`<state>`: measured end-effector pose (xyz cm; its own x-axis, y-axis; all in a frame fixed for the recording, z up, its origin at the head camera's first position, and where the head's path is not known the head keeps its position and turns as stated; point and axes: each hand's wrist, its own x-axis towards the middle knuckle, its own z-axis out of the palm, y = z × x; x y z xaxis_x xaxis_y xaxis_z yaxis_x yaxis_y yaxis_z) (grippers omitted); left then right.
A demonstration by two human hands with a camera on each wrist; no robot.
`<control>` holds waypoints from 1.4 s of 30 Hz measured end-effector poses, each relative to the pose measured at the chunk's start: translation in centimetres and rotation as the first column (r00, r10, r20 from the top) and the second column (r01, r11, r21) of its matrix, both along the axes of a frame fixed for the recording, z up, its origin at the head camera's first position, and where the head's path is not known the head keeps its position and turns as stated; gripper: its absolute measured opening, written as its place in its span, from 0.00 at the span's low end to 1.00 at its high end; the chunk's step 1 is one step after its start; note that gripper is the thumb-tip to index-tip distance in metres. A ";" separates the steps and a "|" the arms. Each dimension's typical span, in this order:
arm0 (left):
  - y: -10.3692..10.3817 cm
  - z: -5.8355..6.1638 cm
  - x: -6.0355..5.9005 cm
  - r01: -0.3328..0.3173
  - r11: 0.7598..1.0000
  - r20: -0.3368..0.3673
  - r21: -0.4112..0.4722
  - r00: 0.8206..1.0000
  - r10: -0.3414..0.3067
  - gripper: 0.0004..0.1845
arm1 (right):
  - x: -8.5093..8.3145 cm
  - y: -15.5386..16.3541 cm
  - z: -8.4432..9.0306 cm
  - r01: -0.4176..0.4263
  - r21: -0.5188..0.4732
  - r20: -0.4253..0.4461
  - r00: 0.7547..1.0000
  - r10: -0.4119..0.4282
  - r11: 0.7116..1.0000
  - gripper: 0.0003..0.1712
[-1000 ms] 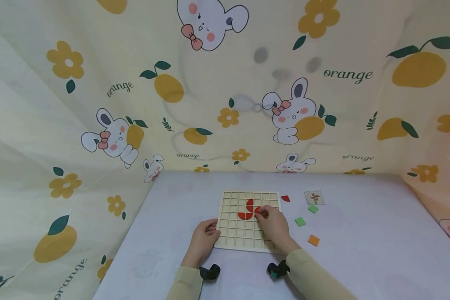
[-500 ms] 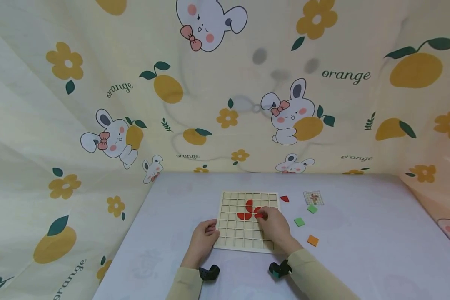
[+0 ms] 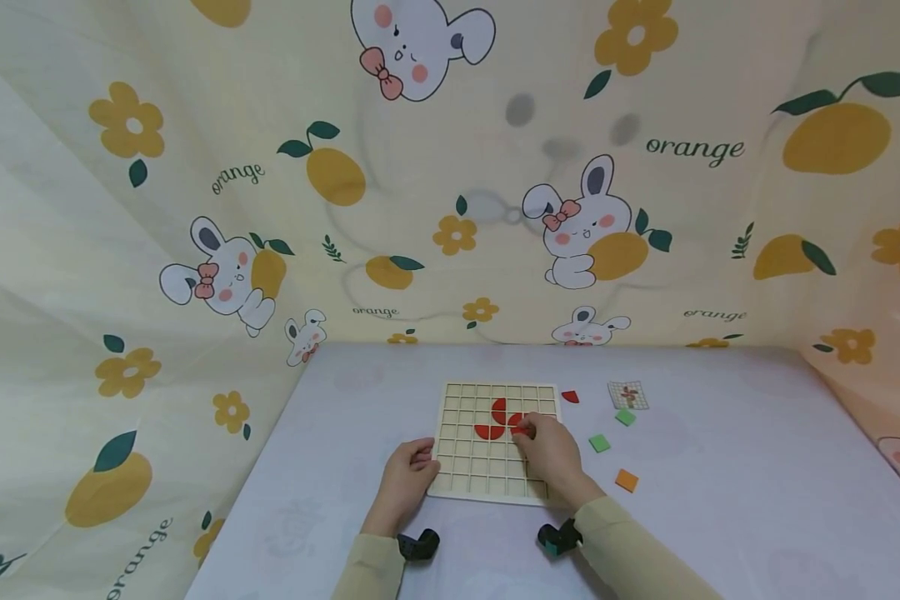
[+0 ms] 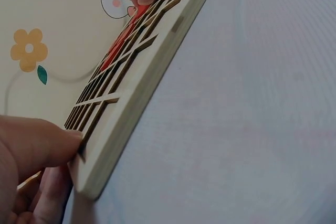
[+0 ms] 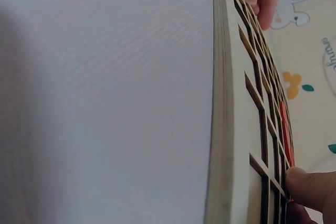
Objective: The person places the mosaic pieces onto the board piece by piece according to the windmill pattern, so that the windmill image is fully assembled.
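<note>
A square wooden grid board (image 3: pixel 465 479) lies on the table. My left hand (image 3: pixel 407 479) grips its left edge, thumb on the rim and fingers beside it, as the left wrist view shows. Over the middle of the board, my right hand (image 3: pixel 553 454) pinches a red quarter-circle tile (image 3: pixel 520 431) right at a grid cell, its fingertips partly hiding the tile. Other red quarter-circle tiles (image 3: pixel 489 432) sit in neighbouring cells, curved sides outward. In the right wrist view, the right thumb (image 5: pixel 307 184) presses close to the grid beside a strip of red.
To the right of the board lie a loose red tile (image 3: pixel 571 397), two green square tiles (image 3: pixel 599 443) and an orange square tile (image 3: pixel 627 480). A small pattern card (image 3: pixel 628 395) lies at the back right. A printed curtain (image 3: pixel 420 183) hangs behind the table.
The right fingers have shifted slightly, and the red tile they pinch has turned and come to lie flatter at its cell. My left hand has stayed on the board's edge.
</note>
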<state>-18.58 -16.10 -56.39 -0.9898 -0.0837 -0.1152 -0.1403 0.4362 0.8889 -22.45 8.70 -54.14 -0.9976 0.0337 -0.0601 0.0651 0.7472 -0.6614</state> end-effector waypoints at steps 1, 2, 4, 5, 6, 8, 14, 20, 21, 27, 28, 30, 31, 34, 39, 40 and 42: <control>0.0 0.0 0.0 0.002 1.000 -0.001 0.000 1.000 -0.002 0.23 | 0.0 0.0 0.0 0.001 0.003 0.001 1.000 -0.001 1.000 0.10; 0.0 0.1 0.0 0.002 1.000 -0.002 -0.001 1.000 -0.002 0.23 | 0.0 -0.1 0.0 0.003 0.000 0.006 1.000 -0.003 1.000 0.10; 0.0 0.1 0.0 0.003 1.000 -0.002 0.002 1.000 -0.003 0.24 | -0.1 -0.1 -0.1 0.003 0.000 0.007 1.000 -0.003 1.000 0.09; 0.1 0.1 0.0 0.002 1.000 0.000 0.006 1.000 -0.002 0.23 | 0.0 -0.2 0.0 0.003 -0.002 0.007 1.000 -0.003 1.000 0.09; 0.1 0.2 0.0 0.000 1.000 0.001 0.007 1.000 0.000 0.23 | 0.0 -0.2 0.0 0.002 -0.004 0.007 1.000 -0.002 1.000 0.09; 0.1 0.2 0.0 -0.002 1.000 0.004 0.009 1.000 0.001 0.23 | 0.0 -0.2 0.0 0.002 -0.004 0.006 1.000 -0.001 1.000 0.08; 0.2 0.1 0.0 -0.007 1.000 -0.002 0.006 1.000 0.007 0.23 | 0.1 -0.5 0.2 0.002 -0.013 0.006 1.000 -0.002 1.000 0.07; 0.2 0.0 -0.1 -0.004 1.000 0.005 0.011 1.000 0.004 0.23 | 0.2 -0.7 0.4 -0.002 -0.008 0.007 1.000 0.002 1.000 0.08; 0.2 0.0 -0.1 -0.002 1.000 0.006 0.013 1.000 0.002 0.23 | 0.2 -0.7 0.4 -0.003 -0.007 0.006 1.000 0.003 1.000 0.08; 0.2 0.0 0.0 -0.003 1.000 0.012 0.010 1.000 0.003 0.23 | 0.1 -0.5 0.5 -0.030 -0.007 -0.004 1.000 0.030 1.000 0.09; 0.2 0.0 0.0 -0.004 1.000 0.013 0.010 1.000 0.003 0.23 | 0.1 -0.5 0.4 -0.036 -0.006 -0.006 0.999 0.036 0.999 0.09; 0.2 0.1 0.1 -0.003 1.000 0.011 0.010 1.000 0.003 0.23 | 0.1 -0.5 0.4 -0.046 -0.004 -0.011 0.999 0.046 0.999 0.09; 0.1 0.2 0.1 -0.002 1.000 0.011 0.009 1.000 0.002 0.23 | 0.1 -0.5 0.3 -0.050 -0.004 -0.012 0.999 0.050 0.999 0.08; 0.1 0.2 0.1 -0.002 1.000 0.015 0.007 1.000 0.002 0.23 | 0.1 -0.4 0.3 -0.065 -0.003 -0.015 0.998 0.065 0.998 0.07; 0.0 0.1 0.1 0.001 1.000 0.012 0.003 1.000 -0.001 0.23 | 0.1 -0.3 0.2 -0.074 0.008 -0.009 0.997 0.074 0.997 0.06; 0.0 0.1 0.1 0.002 1.000 0.007 0.002 1.000 -0.002 0.23 | 0.0 -0.2 0.1 -0.073 0.010 -0.007 0.997 0.073 0.997 0.06; 0.0 0.1 0.2 0.004 1.000 0.001 0.002 1.000 -0.004 0.23 | 0.0 -0.2 0.1 -0.073 0.015 -0.003 0.997 0.073 0.997 0.06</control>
